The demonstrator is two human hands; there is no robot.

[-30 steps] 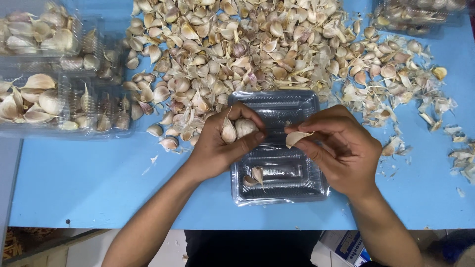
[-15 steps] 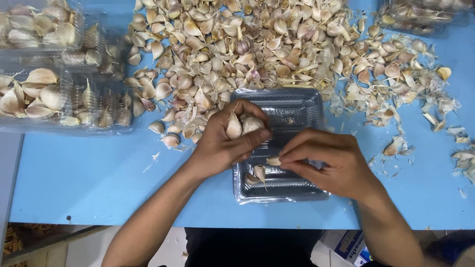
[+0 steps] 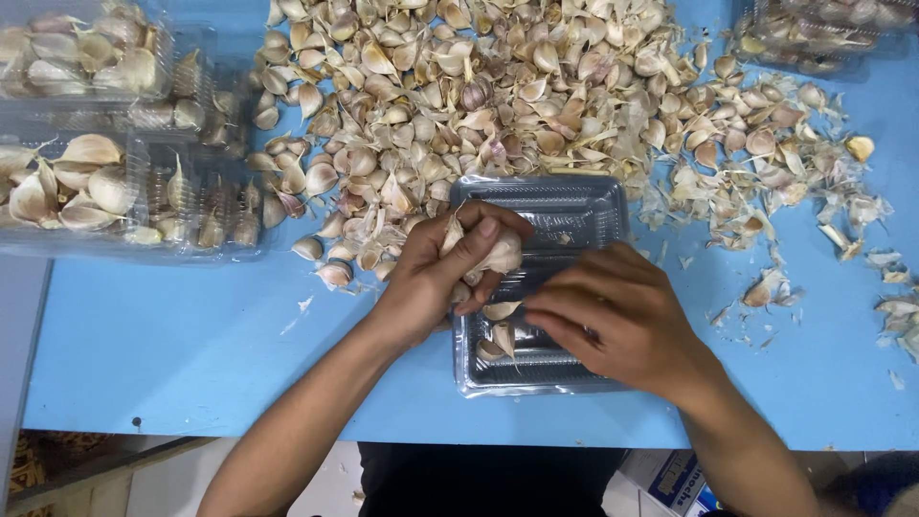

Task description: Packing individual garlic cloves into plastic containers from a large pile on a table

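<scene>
the right hand (image 3: 622, 321) has lowered into the clear plastic tray (image 3: 574, 206), fingers curled over cloves; the left hand (image 3: 450, 273) still grips garlic cloves (image 3: 498, 254).

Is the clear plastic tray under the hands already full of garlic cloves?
No, the clear plastic tray holds only a few garlic cloves near its front; most of its ribbed bottom is bare.

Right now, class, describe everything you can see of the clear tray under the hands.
The tray is a shallow rectangle of clear, ribbed, glossy plastic. It lies flat on the blue table, its far edge against the garlic pile. A few cloves lie in its near end. The left hand, holding garlic, and the right hand cover its middle.
</scene>
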